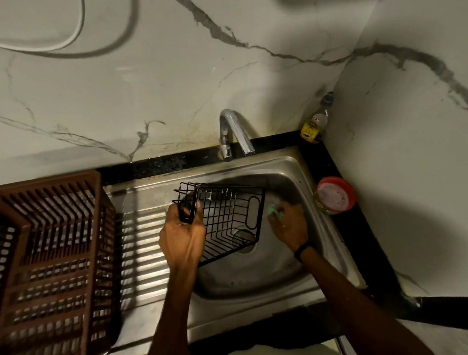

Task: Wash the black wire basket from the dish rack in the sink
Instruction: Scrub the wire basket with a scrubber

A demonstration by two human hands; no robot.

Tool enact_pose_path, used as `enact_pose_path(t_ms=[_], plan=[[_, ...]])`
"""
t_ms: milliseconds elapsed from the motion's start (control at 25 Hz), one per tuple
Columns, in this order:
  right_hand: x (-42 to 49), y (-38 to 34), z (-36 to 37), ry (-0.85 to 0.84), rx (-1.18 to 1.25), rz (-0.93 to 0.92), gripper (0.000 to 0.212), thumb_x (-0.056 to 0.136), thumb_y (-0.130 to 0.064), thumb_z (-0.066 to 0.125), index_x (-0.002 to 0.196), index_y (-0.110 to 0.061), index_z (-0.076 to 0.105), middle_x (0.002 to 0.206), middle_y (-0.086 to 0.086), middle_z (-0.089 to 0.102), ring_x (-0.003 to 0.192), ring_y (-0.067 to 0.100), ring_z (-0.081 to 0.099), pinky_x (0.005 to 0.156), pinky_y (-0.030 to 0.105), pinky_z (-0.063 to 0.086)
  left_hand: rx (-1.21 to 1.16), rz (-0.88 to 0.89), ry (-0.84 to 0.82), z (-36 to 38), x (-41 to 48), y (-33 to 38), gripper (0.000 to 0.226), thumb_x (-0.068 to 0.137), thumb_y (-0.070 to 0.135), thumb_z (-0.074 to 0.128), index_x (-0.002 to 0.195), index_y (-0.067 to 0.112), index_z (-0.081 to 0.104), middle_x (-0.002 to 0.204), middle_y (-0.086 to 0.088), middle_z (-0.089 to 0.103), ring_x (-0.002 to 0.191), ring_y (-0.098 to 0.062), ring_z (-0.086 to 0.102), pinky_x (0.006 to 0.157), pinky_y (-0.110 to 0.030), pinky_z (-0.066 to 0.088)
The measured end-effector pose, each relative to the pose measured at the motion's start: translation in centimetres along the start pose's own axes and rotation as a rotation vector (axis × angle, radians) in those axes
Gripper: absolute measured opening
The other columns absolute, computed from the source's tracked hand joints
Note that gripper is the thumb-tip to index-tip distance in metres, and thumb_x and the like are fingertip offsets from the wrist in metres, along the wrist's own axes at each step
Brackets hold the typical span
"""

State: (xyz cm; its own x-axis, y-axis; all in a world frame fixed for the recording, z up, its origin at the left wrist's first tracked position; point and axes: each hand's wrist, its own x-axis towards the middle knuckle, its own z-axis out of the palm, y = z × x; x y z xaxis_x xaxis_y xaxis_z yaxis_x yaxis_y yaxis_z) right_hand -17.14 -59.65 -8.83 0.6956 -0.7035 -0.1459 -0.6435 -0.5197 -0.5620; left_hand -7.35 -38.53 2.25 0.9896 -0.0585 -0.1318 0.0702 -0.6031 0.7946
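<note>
Left hand (183, 237), basket (230, 214) lengthwise left-right

Both forearms are extended forward. The basket (230, 217) is gripped by the left hand (182, 234), a scrubber (274, 211) pinched by the right hand (289, 224).

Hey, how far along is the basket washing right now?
Done: the black wire basket is out of the brown dish rack, held over the sink. In hand: the left hand grips one end while the right hand holds a green scrubber at the other. Left: probably most scrubbing and the rinse; no water shows at the tap.
</note>
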Motion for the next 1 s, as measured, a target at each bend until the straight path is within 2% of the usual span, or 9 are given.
enact_pose_path(t_ms=[160,320,440,520,560,640,760,840,1000], plan=[[-0.5,-0.3,1.6,-0.056,0.539,0.128,0.027,0.094,-0.041,0.059,0.104,-0.019,0.048,0.101,0.011,0.062,0.094,0.032,0.063,0.079,0.043,0.058,-0.068,-0.003,-0.094,-0.1,1.2,0.8,0.038,0.097,0.057,0.054,0.097,0.019,0.061,0.087,0.004,0.066,0.085,-0.019,0.062,0.082,-0.035,0.045],[-1.0,-3.2,3.1,0.155,0.758,0.180,0.029,0.094,-0.046,0.043,0.104,-0.020,0.038,0.085,0.004,0.058,0.072,0.023,0.062,0.066,0.038,0.053,-0.057,0.034,-0.216,-0.9,2.6,1.5,0.049,0.093,0.067,0.052,0.110,0.022,0.062,0.095,0.008,0.066,0.094,-0.018,0.065,0.091,-0.041,0.052],[-1.5,-5.2,3.0,0.298,0.729,0.272,0.032,0.090,-0.044,0.040,0.108,-0.018,0.038,0.086,0.002,0.051,0.073,0.020,0.054,0.065,0.033,0.045,0.390,0.081,-0.192,-1.5,2.9,3.1,0.076,0.088,0.076,0.050,0.138,0.018,0.052,0.129,-0.011,0.056,0.121,-0.035,0.057,0.100,-0.046,0.045],[-2.2,-5.3,2.1,0.325,0.562,0.278,0.025,0.095,-0.025,0.046,0.118,-0.018,0.041,0.091,-0.001,0.051,0.078,0.017,0.053,0.070,0.032,0.046,0.552,0.151,0.008,-2.1,2.7,2.5,0.085,0.086,0.080,0.050,0.149,0.025,0.040,0.149,-0.018,0.037,0.136,-0.040,0.041,0.108,-0.051,0.038],[-2.5,-5.3,1.7,0.335,0.512,0.286,0.026,0.096,-0.019,0.047,0.122,-0.017,0.041,0.091,-0.002,0.051,0.077,0.015,0.053,0.070,0.031,0.046,0.411,0.196,0.105,-2.3,2.3,1.4,0.086,0.085,0.080,0.052,0.152,0.030,0.036,0.154,-0.016,0.031,0.140,-0.037,0.036,0.109,-0.052,0.035],[-2.7,-5.7,1.3,0.447,0.526,0.251,0.027,0.098,-0.009,0.046,0.124,-0.009,0.039,0.081,-0.009,0.047,0.066,0.008,0.051,0.060,0.025,0.044,-0.124,0.166,0.170,-1.7,-0.3,-1.5,0.090,0.084,0.076,0.057,0.157,0.033,0.027,0.160,-0.009,0.025,0.146,-0.030,0.032,0.114,-0.050,0.035],[-3.0,-6.2,1.9,0.518,0.538,0.198,0.025,0.098,-0.001,0.046,0.122,-0.002,0.040,0.079,-0.012,0.047,0.061,0.002,0.051,0.053,0.017,0.041,-0.666,-0.145,-0.051,2.2,-3.6,-5.0,0.102,0.081,0.070,0.066,0.158,0.014,0.029,0.158,-0.017,0.039,0.144,-0.034,0.040,0.116,-0.046,0.039],[-3.6,-6.2,2.6,0.471,0.555,0.196,0.030,0.097,0.000,0.047,0.125,0.000,0.040,0.087,-0.001,0.054,0.064,0.003,0.054,0.051,0.014,0.045,-0.805,-0.252,-0.141,4.7,-2.6,-6.0,0.093,0.074,0.063,0.080,0.150,0.021,0.045,0.146,-0.009,0.056,0.137,-0.030,0.051,0.116,-0.053,0.039],[-4.2,-5.3,4.3,0.304,0.595,0.223,0.018,0.098,-0.010,0.046,0.114,-0.017,0.040,0.077,0.003,0.056,0.060,0.018,0.057,0.048,0.024,0.045,-0.938,-0.268,0.034,6.4,-1.1,-3.5,0.073,0.082,0.031,0.081,0.143,0.007,0.051,0.138,-0.015,0.062,0.125,-0.027,0.060,0.115,-0.054,0.041]])
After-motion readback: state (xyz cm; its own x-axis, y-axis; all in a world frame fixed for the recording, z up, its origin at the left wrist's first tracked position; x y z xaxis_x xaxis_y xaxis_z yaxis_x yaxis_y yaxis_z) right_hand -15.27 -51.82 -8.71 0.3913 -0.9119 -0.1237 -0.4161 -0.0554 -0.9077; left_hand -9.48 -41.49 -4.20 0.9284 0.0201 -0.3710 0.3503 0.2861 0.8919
